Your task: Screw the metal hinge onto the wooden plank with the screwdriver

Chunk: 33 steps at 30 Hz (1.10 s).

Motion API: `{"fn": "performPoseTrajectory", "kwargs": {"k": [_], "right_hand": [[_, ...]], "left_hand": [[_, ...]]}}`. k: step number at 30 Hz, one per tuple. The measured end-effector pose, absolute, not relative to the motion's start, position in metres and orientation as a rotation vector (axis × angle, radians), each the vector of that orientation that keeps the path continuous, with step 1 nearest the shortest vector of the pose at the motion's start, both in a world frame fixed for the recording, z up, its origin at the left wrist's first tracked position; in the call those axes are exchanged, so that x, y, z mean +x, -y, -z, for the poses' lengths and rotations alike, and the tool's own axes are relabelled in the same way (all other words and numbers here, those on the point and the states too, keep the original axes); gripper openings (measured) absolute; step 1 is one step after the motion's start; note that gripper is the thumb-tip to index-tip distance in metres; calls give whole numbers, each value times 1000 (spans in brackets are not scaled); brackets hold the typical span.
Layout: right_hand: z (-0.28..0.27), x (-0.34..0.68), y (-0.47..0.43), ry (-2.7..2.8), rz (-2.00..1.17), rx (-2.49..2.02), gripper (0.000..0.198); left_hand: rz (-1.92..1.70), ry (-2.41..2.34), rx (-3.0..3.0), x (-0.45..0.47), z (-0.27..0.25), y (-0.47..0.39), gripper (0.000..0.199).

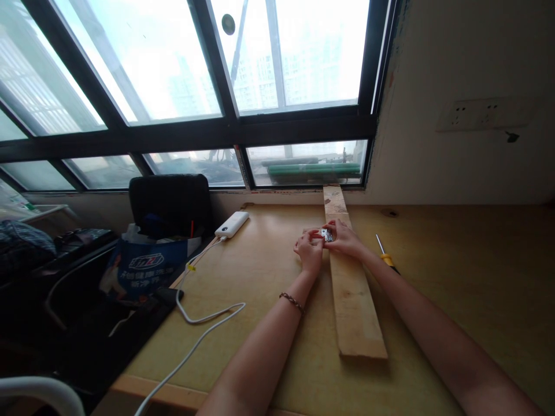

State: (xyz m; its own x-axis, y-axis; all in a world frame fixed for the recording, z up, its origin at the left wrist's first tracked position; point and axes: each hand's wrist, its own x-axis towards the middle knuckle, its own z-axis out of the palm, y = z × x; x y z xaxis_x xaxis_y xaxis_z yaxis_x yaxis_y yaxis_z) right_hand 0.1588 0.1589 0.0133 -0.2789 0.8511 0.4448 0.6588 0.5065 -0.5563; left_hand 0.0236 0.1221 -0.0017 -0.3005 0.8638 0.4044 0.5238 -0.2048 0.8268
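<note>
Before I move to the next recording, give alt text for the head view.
A person's left hand and right hand hold a small metal piece over a wooden plank on a table. A screwdriver lies right of the plank; a white device with a cable lies left.

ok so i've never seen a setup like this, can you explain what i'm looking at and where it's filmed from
There is no machine here, just a person's bare left hand and right hand. The single picture comes from a camera worn on the head, looking forward and down. Both hands hold a small metal piece over a long wooden board on the table. Right of the board lies a screwdriver; to its left, a white device with a white cable attached.
</note>
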Motion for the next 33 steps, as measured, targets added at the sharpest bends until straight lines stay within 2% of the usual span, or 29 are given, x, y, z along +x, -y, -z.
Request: {"fn": "performPoseTrajectory", "kwargs": {"k": [10, 33], "right_hand": [[-9, 159, -163, 2032, -331, -1227, 56], [-10, 159, -163, 2036, -333, -1226, 54]], "left_hand": [[-1506, -1705, 1682, 22, 6, -126, 10], [-1509, -1683, 1673, 25, 5, -124, 11]]}}
